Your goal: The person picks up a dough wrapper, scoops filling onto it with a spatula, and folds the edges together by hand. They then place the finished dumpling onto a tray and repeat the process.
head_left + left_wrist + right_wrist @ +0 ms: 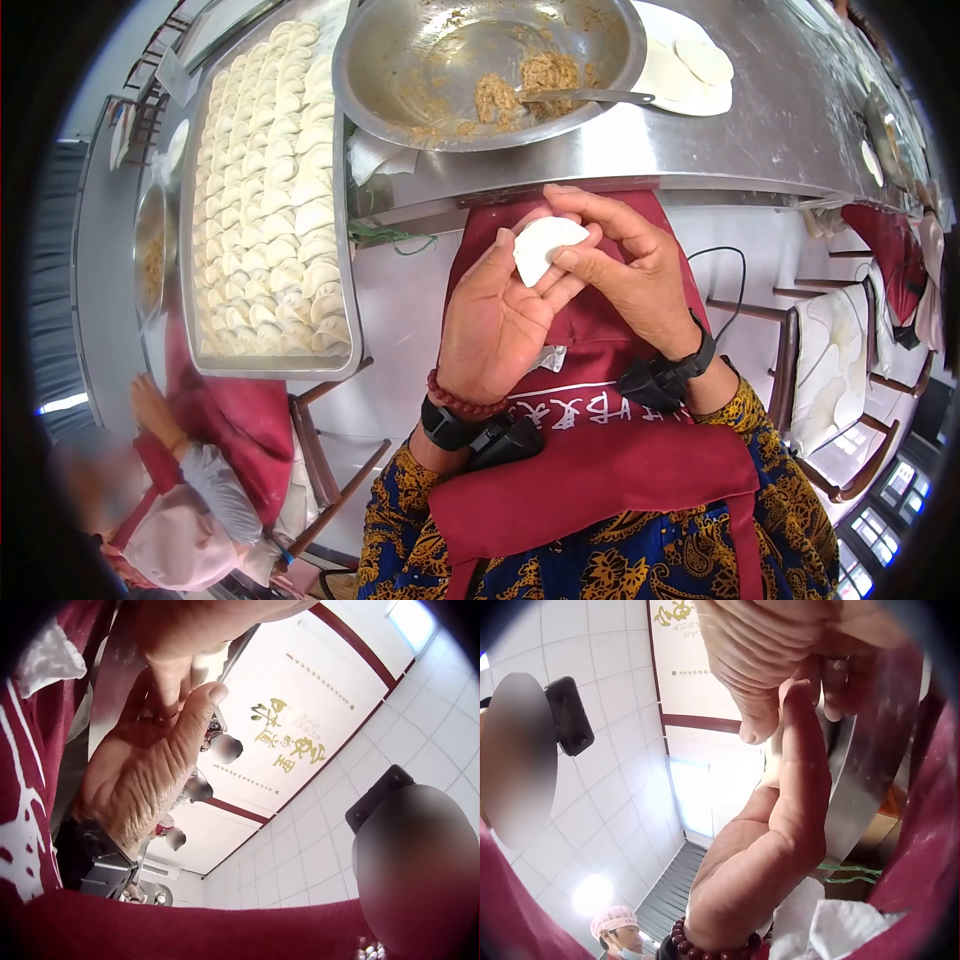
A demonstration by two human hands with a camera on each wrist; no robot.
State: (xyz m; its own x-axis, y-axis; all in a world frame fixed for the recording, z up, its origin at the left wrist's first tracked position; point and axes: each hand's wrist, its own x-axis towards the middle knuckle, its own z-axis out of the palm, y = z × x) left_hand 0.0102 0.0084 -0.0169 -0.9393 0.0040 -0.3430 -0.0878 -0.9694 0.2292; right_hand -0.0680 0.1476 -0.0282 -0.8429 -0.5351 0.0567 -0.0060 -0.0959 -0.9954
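Observation:
A folded half-moon dumpling (547,248), white and smooth, is held between both hands in front of the apron. My right hand (635,270) pinches it from the right, thumb across its front face. My left hand (492,325) holds it from the left, palm turned up, with the thumb at its left edge and fingers behind and below. In the left wrist view, a pale piece of the dumpling (210,664) shows beyond the left thumb. The right wrist view has most of it hidden behind the fingers.
Ahead on the steel table (770,130) stands a large metal bowl (385,85) with brown filling and a spoon (590,96). Round dough wrappers (700,65) lie to its right. A tray (350,320) of dumplings in rows is at left. Another person (190,500) sits lower left.

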